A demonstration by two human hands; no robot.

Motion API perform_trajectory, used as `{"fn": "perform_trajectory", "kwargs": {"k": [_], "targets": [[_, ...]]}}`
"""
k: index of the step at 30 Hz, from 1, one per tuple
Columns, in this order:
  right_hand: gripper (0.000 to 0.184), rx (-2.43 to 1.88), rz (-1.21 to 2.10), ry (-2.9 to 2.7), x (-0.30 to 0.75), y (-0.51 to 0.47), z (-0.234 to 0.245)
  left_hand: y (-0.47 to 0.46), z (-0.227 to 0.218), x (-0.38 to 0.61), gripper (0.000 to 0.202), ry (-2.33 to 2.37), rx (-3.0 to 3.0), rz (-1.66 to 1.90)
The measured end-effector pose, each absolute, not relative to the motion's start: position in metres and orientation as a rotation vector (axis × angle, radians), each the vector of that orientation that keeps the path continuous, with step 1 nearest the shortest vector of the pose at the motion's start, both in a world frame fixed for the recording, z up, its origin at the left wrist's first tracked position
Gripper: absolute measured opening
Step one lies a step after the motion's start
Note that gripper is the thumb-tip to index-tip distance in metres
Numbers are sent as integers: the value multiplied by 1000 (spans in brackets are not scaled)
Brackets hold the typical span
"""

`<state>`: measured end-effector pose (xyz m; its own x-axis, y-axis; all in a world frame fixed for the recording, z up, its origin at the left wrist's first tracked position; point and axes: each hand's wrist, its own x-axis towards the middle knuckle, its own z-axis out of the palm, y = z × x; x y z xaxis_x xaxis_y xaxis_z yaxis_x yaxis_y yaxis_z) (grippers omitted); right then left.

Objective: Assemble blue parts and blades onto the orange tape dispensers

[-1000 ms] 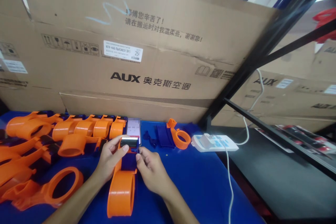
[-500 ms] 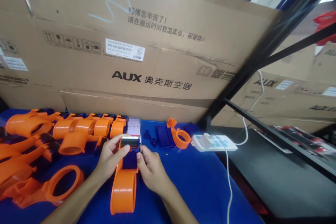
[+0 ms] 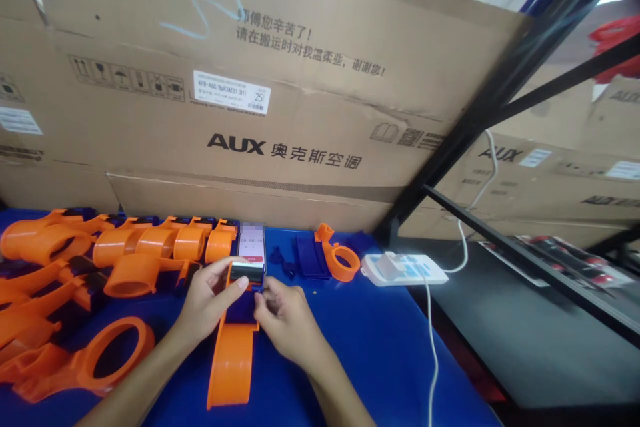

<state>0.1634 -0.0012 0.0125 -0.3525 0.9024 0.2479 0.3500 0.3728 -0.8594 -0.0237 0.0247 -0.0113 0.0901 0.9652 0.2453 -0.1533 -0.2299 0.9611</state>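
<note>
An orange and blue tape dispenser [image 3: 231, 363] is held between my hands above the blue tabletop, its orange ring toward me. Its head carries a black roller-like bar and a pale toothed blade. My left hand [image 3: 213, 297] grips the head from the left, thumb across the black bar. On the right side of the head, my right hand [image 3: 285, 313] pinches at a blue part with thumb and forefinger; the fingertips partly hide that spot. Behind the dispenser lies a phone [image 3: 251, 243] showing a timer.
Several orange dispensers [image 3: 120, 243] crowd the left side, with a loose orange frame [image 3: 120, 353] nearer. At the back right are blue parts [image 3: 313, 257], another orange frame [image 3: 344, 263] and a white power strip [image 3: 405, 269]. Cardboard boxes [image 3: 300, 93] and a black rack post [image 3: 450, 133] stand behind.
The dispenser has turned slightly, so its ring now shows more edge-on. My right fingers have shifted a little left and down along its side. The whole view has drifted slightly.
</note>
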Motion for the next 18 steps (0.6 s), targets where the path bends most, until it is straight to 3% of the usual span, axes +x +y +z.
{"fn": "perform_trajectory", "kwargs": {"k": [18], "targets": [[30,-958,1350,-1656,163,-2,5,17,-10,-27,37,880,1223,1430]]}}
